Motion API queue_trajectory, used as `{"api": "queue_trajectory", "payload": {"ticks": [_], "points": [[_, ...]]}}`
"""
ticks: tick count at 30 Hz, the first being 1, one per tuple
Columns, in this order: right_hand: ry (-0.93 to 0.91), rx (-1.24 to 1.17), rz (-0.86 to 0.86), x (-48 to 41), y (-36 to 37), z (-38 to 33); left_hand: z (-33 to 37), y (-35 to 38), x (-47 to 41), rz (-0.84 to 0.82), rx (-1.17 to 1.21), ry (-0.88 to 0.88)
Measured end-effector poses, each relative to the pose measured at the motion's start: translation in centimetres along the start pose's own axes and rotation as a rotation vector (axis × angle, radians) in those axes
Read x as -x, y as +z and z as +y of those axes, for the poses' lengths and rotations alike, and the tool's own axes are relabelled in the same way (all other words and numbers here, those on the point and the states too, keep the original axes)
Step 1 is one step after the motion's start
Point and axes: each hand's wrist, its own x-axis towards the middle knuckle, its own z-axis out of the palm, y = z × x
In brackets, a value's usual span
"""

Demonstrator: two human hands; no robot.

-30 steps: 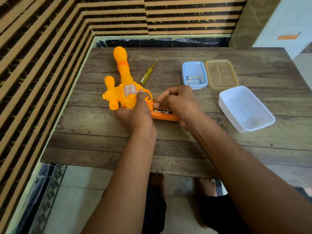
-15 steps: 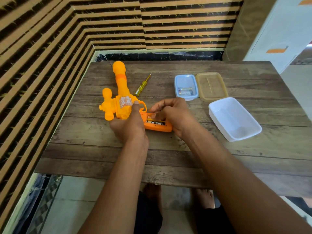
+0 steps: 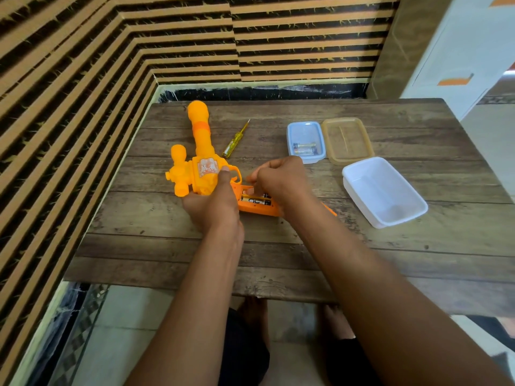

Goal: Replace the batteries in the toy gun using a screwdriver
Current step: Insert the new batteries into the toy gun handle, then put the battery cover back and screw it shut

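Orange toy gun (image 3: 201,165) flat on wooden table (image 3: 306,246), barrel pointing away toward the wall. Left hand (image 3: 213,203) closed around the gun body, thumb pressed beside a pale sticker (image 3: 206,167) whose print is too blurred to read. Right hand (image 3: 280,181) curled over the open battery compartment (image 3: 257,203) in the grip, fingertips pinched at its far edge; whether anything is held between them, impossible to tell. Dark batteries (image 3: 255,199) visible inside, markings unreadable. Yellow screwdriver (image 3: 235,140) lying just beyond the gun, untouched. Further right, small blue box (image 3: 305,129) containing batteries, tan lid (image 3: 347,140) beside it, larger white box (image 3: 384,190) nearer the table edge. Striped brown wall panels (image 3: 111,65) behind and to the left; pale tiled floor (image 3: 125,330) below.
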Motion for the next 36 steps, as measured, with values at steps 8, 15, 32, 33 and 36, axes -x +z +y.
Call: {"api": "queue_trajectory", "payload": {"ticks": [8, 15, 32, 33, 36], "points": [[-0.105, -0.11, -0.137, 2.1, -2.2, 0.4, 1.1, -0.3, 0.9, -0.076, -0.028, -0.075], [-0.404, 0.54, 0.075, 2.9, -7.7, -0.1, 2.0, -0.9, 1.8, -0.254, -0.055, -0.178], [-0.276, 1.006, 0.084, 2.5, -7.2, 0.9, 1.3, -0.9, 2.1, -0.231, 0.018, -0.119], [-0.28, 1.009, 0.081, 2.3, -7.0, 0.8, 1.3, -0.9, 2.1, -0.232, 0.022, -0.125], [-0.3, 1.04, 0.07, 2.0, -6.6, 0.7, 1.4, -1.0, 2.1, -0.232, 0.026, -0.135]]}}
